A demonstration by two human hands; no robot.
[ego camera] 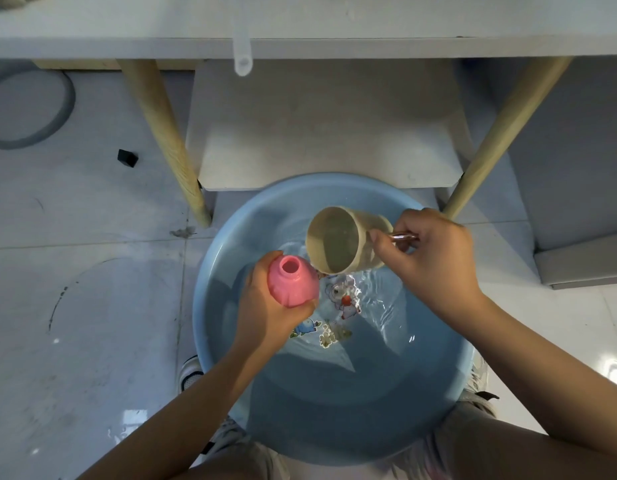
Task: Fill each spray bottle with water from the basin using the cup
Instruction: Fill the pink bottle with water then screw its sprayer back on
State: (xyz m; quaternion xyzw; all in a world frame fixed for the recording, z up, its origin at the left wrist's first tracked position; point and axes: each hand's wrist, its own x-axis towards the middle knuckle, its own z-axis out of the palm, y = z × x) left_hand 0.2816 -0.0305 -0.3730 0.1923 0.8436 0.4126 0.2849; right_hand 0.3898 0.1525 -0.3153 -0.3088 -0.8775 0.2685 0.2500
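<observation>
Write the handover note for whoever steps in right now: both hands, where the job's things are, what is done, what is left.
Left hand: grips the pink bottle, mouth open and facing up, held over the blue basin.
Right hand: holds the beige cup by its handle, tilted with its rim just beside the bottle mouth; a little water shows inside.
Basin sits on the floor, holding water.
Done: cup seems filled and is brought to the bottle.
Left: pour into the pink bottle; its fill level cannot be seen. No other bottles or spray caps are in view.
</observation>
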